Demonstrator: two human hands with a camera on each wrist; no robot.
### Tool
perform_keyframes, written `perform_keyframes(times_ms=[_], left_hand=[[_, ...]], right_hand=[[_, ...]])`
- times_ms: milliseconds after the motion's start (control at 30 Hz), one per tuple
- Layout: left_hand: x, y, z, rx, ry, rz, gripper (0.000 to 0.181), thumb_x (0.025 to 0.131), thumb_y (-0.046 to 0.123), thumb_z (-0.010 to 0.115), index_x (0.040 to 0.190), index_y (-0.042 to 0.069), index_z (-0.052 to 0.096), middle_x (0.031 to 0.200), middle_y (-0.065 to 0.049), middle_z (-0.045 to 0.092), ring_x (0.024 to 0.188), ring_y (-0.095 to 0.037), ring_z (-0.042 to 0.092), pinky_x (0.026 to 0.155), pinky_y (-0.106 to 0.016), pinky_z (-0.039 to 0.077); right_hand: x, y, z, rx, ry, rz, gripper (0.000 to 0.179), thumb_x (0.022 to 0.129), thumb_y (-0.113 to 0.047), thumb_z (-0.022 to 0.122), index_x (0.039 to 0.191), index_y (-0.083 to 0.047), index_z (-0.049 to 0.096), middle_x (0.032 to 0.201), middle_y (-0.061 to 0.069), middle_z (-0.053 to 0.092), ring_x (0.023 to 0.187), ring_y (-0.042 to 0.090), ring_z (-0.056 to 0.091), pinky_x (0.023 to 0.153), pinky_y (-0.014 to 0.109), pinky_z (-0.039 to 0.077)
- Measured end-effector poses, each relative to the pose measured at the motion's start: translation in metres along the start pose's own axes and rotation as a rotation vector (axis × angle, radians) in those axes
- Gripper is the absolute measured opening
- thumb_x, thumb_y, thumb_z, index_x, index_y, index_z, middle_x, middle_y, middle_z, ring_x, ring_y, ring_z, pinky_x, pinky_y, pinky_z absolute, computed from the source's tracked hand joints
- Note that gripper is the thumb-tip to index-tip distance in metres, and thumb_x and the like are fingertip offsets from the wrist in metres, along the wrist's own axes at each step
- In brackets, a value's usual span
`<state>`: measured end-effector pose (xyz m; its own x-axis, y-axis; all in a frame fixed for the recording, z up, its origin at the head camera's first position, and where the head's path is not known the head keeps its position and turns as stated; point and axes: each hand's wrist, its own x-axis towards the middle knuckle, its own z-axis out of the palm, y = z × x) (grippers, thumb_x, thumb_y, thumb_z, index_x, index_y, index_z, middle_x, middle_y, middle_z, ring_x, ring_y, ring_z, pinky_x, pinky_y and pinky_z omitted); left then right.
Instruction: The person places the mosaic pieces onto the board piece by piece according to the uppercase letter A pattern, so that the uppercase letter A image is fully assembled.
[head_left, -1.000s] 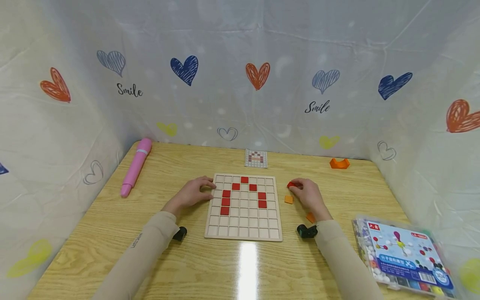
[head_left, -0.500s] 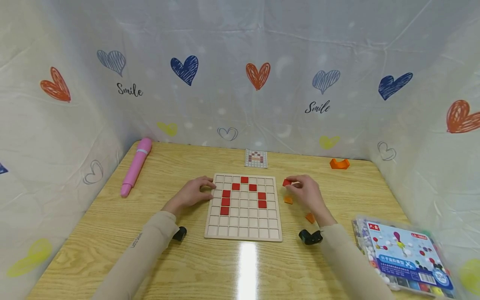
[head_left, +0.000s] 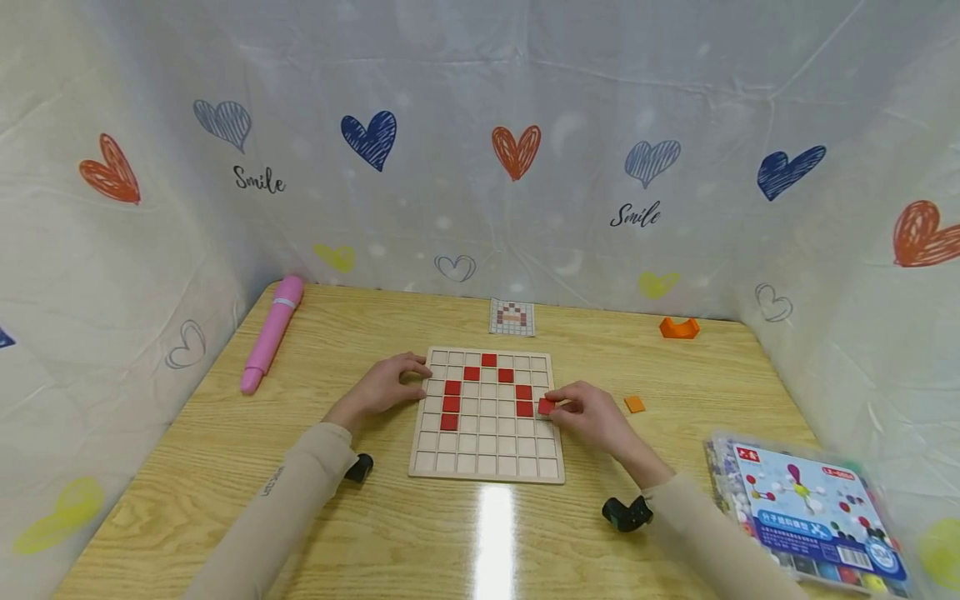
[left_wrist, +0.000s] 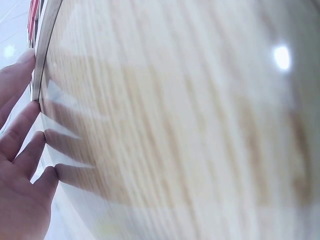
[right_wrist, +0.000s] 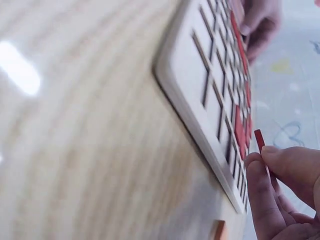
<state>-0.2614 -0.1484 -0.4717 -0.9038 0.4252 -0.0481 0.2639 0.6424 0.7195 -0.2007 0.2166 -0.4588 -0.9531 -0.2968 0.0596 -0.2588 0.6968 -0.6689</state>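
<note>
A wooden grid board point(head_left: 477, 462) lies on the table with several red square tiles point(head_left: 452, 404) set in its cells in an arch shape. My left hand point(head_left: 381, 385) rests at the board's left edge; in the left wrist view its fingertips touch the edge and the tabletop. Between thumb and fingers, my right hand point(head_left: 596, 417) pinches a red tile point(head_left: 546, 407) over the board's right border. The right wrist view shows that pinched tile point(right_wrist: 259, 139) tilted and apart from the board. An orange tile point(head_left: 634, 404) lies on the table right of the right hand.
Behind the board lies a small printed pattern card point(head_left: 512, 317). A pink cylindrical object point(head_left: 273, 335) lies at the back left, an orange curved piece point(head_left: 679, 327) at the back right. A clear box of molecular model parts point(head_left: 813, 512) occupies the right front.
My right hand has carried the red tile left and toward me, from beside the board to over its right edge. The left hand stays where it was.
</note>
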Motion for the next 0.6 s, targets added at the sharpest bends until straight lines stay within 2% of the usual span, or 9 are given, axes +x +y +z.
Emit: perform_keyframes(times_ms=[233, 400, 600], left_hand=[[0.001, -0.002, 0.0, 0.005, -0.002, 0.002, 0.03, 0.09, 0.011, 0.071, 0.12, 0.005, 0.068, 0.146, -0.017, 0.046, 0.143, -0.039, 0.028, 0.117, -0.053, 0.021], [0.002, -0.003, 0.0, 0.003, -0.001, -0.006, 0.03, 0.09, 0.012, 0.071, 0.119, 0.006, 0.068, 0.147, -0.016, 0.046, 0.143, -0.038, 0.027, 0.118, -0.053, 0.02], [0.002, -0.003, 0.0, 0.0, -0.002, -0.002, 0.031, 0.09, 0.013, 0.071, 0.12, 0.006, 0.068, 0.147, -0.015, 0.046, 0.143, -0.038, 0.027, 0.118, -0.052, 0.02]], right_hand=[[-0.009, -0.002, 0.015, -0.002, -0.056, -0.037, 0.023, 0.087, -0.008, 0.072, 0.11, -0.006, 0.073, 0.107, 0.007, 0.068, 0.089, 0.018, 0.068, 0.077, 0.031, 0.056], [-0.011, -0.005, 0.021, -0.016, -0.055, -0.096, 0.022, 0.087, -0.008, 0.072, 0.109, -0.006, 0.073, 0.106, 0.008, 0.068, 0.087, 0.015, 0.066, 0.076, 0.029, 0.056], [-0.008, -0.008, 0.026, -0.029, -0.057, -0.102, 0.021, 0.088, -0.009, 0.073, 0.109, -0.007, 0.073, 0.102, 0.003, 0.068, 0.081, 0.009, 0.06, 0.072, 0.024, 0.053]])
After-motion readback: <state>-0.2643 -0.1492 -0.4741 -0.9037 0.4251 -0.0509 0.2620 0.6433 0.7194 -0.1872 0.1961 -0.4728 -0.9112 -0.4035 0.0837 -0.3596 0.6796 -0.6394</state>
